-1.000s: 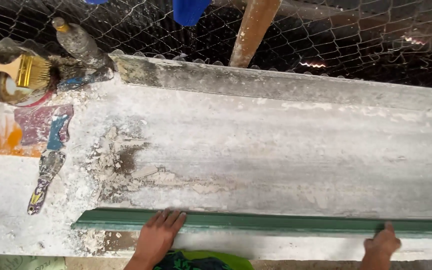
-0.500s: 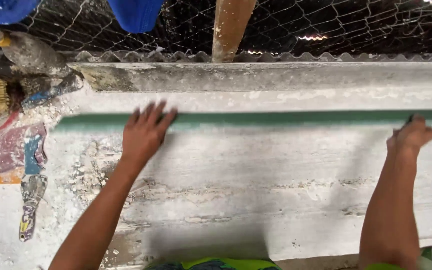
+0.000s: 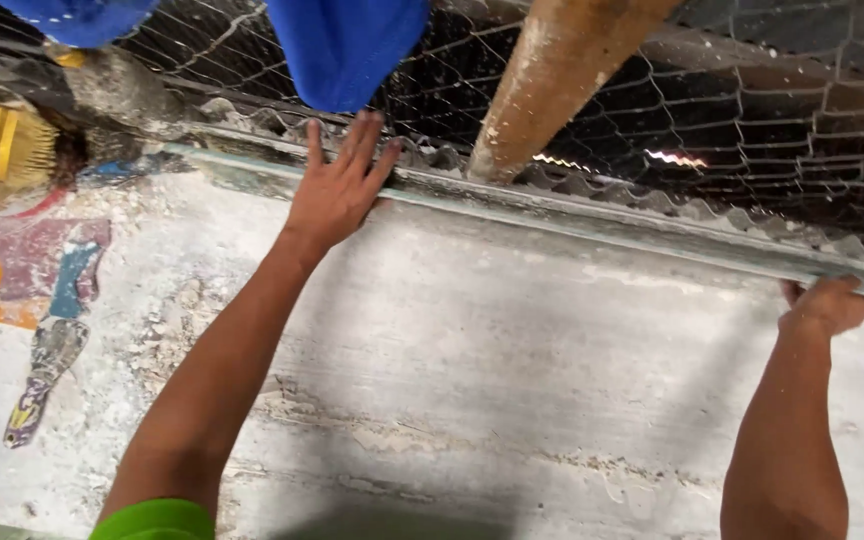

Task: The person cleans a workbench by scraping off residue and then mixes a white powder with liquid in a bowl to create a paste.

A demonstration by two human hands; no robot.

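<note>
Green strip (image 3: 592, 225): left hand (image 3: 337, 190) flat on it, right hand (image 3: 827, 305) curled.

The left hand (image 3: 337, 190) lies flat, fingers spread, on a long green strip (image 3: 592, 225) at the far edge of a paint-stained bench (image 3: 512, 380). The right hand (image 3: 827, 305) grips the same strip further along (fingers curled over it). A brush (image 3: 17, 145) and a scraper (image 3: 42, 375) lie at the left. Wire mesh (image 3: 752, 130), a wooden post (image 3: 552, 75) and blue cloth (image 3: 347, 45) stand behind the bench.
</note>
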